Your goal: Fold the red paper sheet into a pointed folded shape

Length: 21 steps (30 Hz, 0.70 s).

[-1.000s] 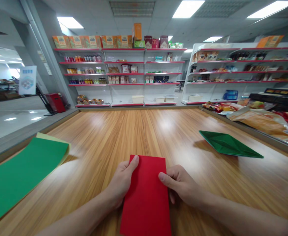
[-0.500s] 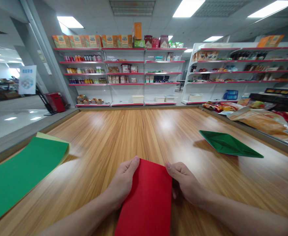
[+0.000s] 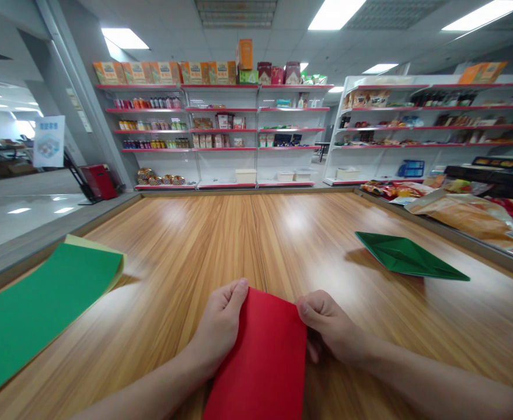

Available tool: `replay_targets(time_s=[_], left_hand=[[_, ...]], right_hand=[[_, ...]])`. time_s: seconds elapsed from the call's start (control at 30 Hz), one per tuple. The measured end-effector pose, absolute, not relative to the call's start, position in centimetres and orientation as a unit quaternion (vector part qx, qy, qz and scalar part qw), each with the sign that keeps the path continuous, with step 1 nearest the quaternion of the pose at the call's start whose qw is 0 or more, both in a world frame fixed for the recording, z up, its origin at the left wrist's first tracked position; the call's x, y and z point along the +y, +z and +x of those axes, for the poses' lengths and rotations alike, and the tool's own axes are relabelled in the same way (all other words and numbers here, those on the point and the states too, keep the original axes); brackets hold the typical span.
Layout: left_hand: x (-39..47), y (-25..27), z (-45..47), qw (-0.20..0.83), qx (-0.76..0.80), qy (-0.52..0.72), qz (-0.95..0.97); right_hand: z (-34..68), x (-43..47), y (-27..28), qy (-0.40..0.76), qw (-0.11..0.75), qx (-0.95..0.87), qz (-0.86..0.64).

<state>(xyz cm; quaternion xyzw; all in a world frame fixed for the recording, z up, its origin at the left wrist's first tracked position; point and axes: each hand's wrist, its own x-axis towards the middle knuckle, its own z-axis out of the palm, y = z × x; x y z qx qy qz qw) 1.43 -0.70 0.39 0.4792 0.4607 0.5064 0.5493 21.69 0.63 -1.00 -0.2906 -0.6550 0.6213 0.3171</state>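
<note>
"How many papers do you count?"

"One red piece [image 3: 267, 356], one folded green piece [image 3: 411, 256] over to the right, and a green sheet [image 3: 46, 303] at the left with a pale yellow sheet [image 3: 90, 245] showing from under its far edge. Whether more lie beneath, I can't tell."

"And hands?"

"Two, both on the red piece. The left hand [image 3: 221, 321] grips its far left corner: thumb pressed along the edge, the other fingers bent behind it, mostly hidden. The right hand [image 3: 330, 324] pinches near the far right corner between thumb and curled forefinger; a lower fingertip shows just beside the edge."

"So are the fingers spread or drawn in?"

"Narrow on both sides, with only the paper between."

"Where is the red piece exactly?"

"At the near middle of the table [image 3: 195, 251], between the hands, its near end running out of view. Whether it touches the wood, I can't tell."

"And the surfaces?"

"The red is smooth and matte, its far edge sloping down to the right. The folded green piece is a long, pointed diamond with creases across its face. The green sheet is a strip whose far end curls up. The table has streaky wood grain with glossy patches of light."

"Behind?"

"Five orange boxes [image 3: 166, 73] in a row atop white shelves [image 3: 219, 169], and shiny packets [image 3: 466, 216] beyond the table's right edge."
</note>
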Motion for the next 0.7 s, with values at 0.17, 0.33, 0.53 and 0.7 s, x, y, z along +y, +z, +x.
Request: replay_targets(time_s=[0.17, 0.33, 0.53, 0.7], left_hand=[[-0.8, 0.4, 1.5, 0.542, 0.466, 0.504, 0.485], [-1.0, 0.8, 1.4, 0.510, 0.461, 0.481, 0.543], [-1.1, 0.7, 1.5, 0.477, 0.460, 0.472, 0.581], [-0.9, 0.4, 1.7, 0.483, 0.457, 0.470, 0.581]], right_hand=[[21.1, -0.4, -0.7, 0.633, 0.274, -0.666, -0.285], [19.9, -2.5, -0.5, 0.692, 0.275, -0.615, -0.259], [19.0, -4.3, 1.7, 0.709, 0.273, -0.613, -0.215], [18.5, -5.1, 3.6, 0.666, 0.244, -0.682, -0.177]])
